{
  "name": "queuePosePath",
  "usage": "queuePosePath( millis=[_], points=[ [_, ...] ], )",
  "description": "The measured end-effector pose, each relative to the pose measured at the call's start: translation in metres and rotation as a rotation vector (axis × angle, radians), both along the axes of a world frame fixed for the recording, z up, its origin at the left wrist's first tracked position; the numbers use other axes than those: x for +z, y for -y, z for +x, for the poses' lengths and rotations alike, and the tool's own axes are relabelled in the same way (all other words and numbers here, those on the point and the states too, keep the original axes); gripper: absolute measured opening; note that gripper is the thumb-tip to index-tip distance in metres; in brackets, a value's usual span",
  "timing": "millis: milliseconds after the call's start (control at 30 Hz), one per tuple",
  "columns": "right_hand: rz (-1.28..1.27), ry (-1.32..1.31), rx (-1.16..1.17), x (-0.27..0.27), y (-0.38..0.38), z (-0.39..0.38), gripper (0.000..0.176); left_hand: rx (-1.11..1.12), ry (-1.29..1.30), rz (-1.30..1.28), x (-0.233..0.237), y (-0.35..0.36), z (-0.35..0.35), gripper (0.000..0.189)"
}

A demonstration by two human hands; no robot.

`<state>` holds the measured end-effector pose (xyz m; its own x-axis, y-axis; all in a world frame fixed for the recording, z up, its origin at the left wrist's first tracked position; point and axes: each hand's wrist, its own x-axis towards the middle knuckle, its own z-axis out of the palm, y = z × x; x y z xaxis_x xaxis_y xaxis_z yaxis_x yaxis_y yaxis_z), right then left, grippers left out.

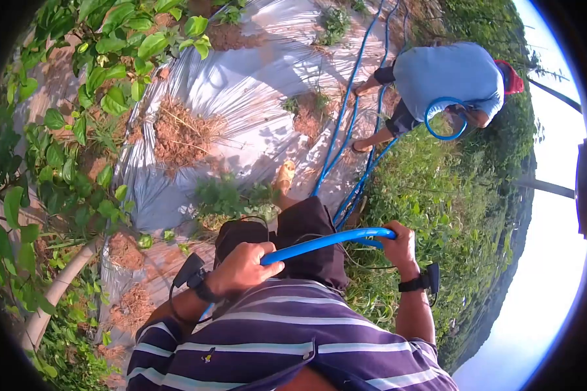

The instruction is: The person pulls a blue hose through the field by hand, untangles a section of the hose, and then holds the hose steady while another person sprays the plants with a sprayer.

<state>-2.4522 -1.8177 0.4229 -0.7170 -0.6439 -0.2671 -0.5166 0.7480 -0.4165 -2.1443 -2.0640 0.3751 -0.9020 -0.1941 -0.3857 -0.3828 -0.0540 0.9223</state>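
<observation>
A blue hose (319, 244) runs in a shallow arc in front of my striped shirt, between my two hands. My left hand (246, 266) is closed round its left part, with the thumb and fingers wrapped on it. At the right end of the arc my right hand (400, 246) grips the hose, which bends back below the fingers. Each wrist wears a black strap with a small device. From near my right hand, more blue hose lengths lead away over the ground.
Another person (443, 75) in a light blue top and red headwear bends over at the upper right, holding a coiled blue hose (445, 136). Silvery plastic sheeting (241, 98) covers the ground. Leafy plants (65, 150) stand at the left, beside a pale pole (62, 287). Green growth (430, 202) fills the right.
</observation>
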Motion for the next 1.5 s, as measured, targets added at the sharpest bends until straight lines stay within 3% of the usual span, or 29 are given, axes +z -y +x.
queuePosePath(
  millis=[200, 333, 467, 600, 700, 767, 867, 967, 1133, 1267, 1367, 1400, 1500],
  points=[
    [0.134, 0.1, 0.014, -0.031, 0.078, -0.088, 0.011, 0.083, 0.07, 0.067, -0.002, 0.082, -0.098, 0.025],
    [0.2, 0.213, 0.007, -0.076, 0.142, -0.186, 0.013, 0.135, 0.18, 0.009, -0.011, 0.14, -0.178, 0.024],
    [0.109, 0.29, 0.01, -0.103, 0.197, -0.282, 0.015, 0.153, 0.317, 0.032, -0.013, 0.193, -0.278, 0.025],
    [0.094, 0.277, -0.074, -0.081, 0.243, -0.363, 0.013, 0.155, 0.214, 0.016, 0.018, 0.248, -0.38, 0.027],
    [0.038, 0.258, -0.118, -0.061, 0.264, -0.405, 0.013, 0.011, 0.214, -0.15, 0.03, 0.279, -0.425, 0.027],
    [-0.049, 0.163, -0.101, -0.036, 0.283, -0.438, 0.012, 0.029, 0.179, -0.189, 0.067, 0.317, -0.469, 0.028],
    [-0.086, 0.163, -0.1, -0.004, 0.315, -0.465, 0.012, 0.042, 0.181, -0.194, 0.095, 0.352, -0.503, 0.028],
    [-0.139, 0.123, -0.111, 0.017, 0.345, -0.497, 0.011, -0.027, 0.141, -0.356, 0.109, 0.385, -0.537, 0.027],
    [-0.21, 0.059, -0.127, 0.046, 0.393, -0.54, 0.005, 0.036, 0.115, -0.271, 0.13, 0.441, -0.595, 0.023],
    [-0.188, 0.037, -0.192, 0.071, 0.418, -0.583, 0.006, -0.065, 0.044, -0.309, 0.151, 0.489, -0.645, 0.02],
    [-0.239, -0.025, -0.207, 0.091, 0.427, -0.645, 0.02, -0.191, 0.036, -0.269, 0.164, 0.499, -0.692, 0.018],
    [-0.225, -0.054, -0.259, 0.105, 0.436, -0.665, 0.027, -0.188, 0.052, -0.23, 0.175, 0.496, -0.711, 0.026],
    [-0.237, -0.207, -0.244, 0.131, 0.455, -0.733, 0.058, -0.24, -0.04, -0.237, 0.166, 0.501, -0.762, 0.024]
  ],
)
